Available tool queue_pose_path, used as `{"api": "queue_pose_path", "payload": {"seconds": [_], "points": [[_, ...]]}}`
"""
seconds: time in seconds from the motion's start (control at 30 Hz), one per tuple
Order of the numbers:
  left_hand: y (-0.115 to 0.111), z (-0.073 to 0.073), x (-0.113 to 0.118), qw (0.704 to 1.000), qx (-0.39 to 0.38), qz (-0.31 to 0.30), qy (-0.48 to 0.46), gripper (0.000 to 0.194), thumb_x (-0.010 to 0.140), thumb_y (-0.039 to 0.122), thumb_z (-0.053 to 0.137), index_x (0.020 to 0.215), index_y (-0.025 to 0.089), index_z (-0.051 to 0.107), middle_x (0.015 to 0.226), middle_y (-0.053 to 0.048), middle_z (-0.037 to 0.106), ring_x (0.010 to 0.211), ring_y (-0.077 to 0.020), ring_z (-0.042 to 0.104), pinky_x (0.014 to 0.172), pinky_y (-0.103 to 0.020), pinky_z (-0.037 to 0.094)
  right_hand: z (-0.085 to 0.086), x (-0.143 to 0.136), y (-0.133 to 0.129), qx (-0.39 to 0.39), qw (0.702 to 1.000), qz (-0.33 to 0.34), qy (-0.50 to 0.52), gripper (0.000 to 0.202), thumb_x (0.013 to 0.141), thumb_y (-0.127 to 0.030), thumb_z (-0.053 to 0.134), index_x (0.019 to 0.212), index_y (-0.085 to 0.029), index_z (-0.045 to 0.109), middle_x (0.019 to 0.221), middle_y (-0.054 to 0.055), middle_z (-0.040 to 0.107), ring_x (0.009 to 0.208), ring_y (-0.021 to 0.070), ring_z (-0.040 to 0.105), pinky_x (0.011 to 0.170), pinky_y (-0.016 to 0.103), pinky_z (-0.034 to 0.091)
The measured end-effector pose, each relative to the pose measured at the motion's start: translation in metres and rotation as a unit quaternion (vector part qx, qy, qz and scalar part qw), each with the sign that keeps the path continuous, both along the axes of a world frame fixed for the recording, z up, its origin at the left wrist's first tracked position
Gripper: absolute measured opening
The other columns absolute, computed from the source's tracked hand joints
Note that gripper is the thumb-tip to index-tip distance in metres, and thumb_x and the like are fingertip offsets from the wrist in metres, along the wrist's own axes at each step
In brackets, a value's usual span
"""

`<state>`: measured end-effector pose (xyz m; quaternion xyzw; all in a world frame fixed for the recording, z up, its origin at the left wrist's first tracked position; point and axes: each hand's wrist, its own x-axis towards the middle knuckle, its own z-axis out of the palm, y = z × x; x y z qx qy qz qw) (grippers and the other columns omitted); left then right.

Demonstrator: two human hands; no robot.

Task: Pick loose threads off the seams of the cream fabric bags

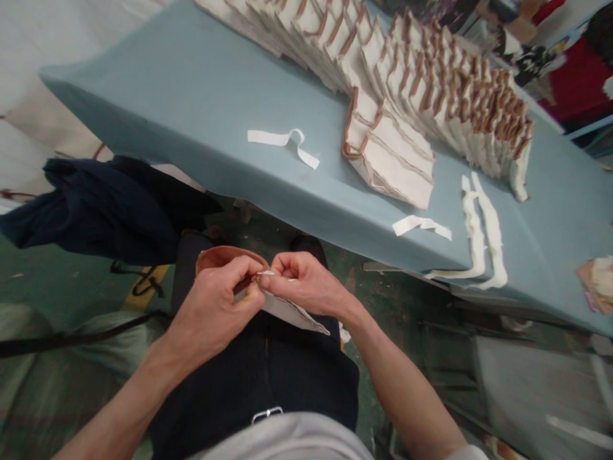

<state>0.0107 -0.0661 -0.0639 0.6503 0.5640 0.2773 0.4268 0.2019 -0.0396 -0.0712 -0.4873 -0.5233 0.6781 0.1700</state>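
Observation:
Over my lap, my left hand [223,303] pinches the edge of a white fabric piece [292,311] with brown trim. Touching it from the right, my right hand [304,281] grips the same edge, its thumb and fingers pressed together. A brown curved part [218,257] of the piece shows behind my left fingers. The spot between my fingertips is small and partly hidden. On the blue table [191,96] beyond lies a folded white piece with brown edging [395,153].
A long row of brown-edged white pieces [412,76] spans the table's back. White strips [275,137] and two longer strips [488,236] lie nearer the front. Dark blue cloth [96,204] hangs at left. A grey surface [531,383] stands at lower right.

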Motion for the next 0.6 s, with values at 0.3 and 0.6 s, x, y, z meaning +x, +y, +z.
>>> {"api": "queue_pose_path", "payload": {"seconds": [0.3, 0.6], "points": [[0.001, 0.004, 0.002, 0.992, -0.046, 0.069, -0.092, 0.023, 0.083, 0.033, 0.057, 0.082, 0.019, 0.074, 0.083, -0.005, 0.078, 0.074, -0.0213, 0.068, 0.069, -0.03, 0.052, 0.003, -0.007, -0.007, 0.066, 0.996, -0.056, -0.02, 0.039, 0.088, -0.052, 0.077, 0.077, -0.021, 0.055, 0.064, -0.008, 0.048, 0.058, 0.0089, 0.039, 0.052, 0.022, 0.028], [0.005, 0.014, -0.004, 0.991, -0.078, 0.037, -0.101, 0.028, 0.082, 0.044, 0.064, 0.074, 0.019, 0.071, 0.066, 0.0, 0.064, 0.059, -0.0157, 0.055, 0.054, -0.025, 0.044, 0.014, -0.008, -0.018, 0.087, 0.995, -0.037, -0.018, 0.027, 0.093, -0.043, 0.07, 0.082, -0.022, 0.056, 0.067, -0.007, 0.055, 0.06, 0.0099, 0.046, 0.056, 0.024, 0.031]]}}
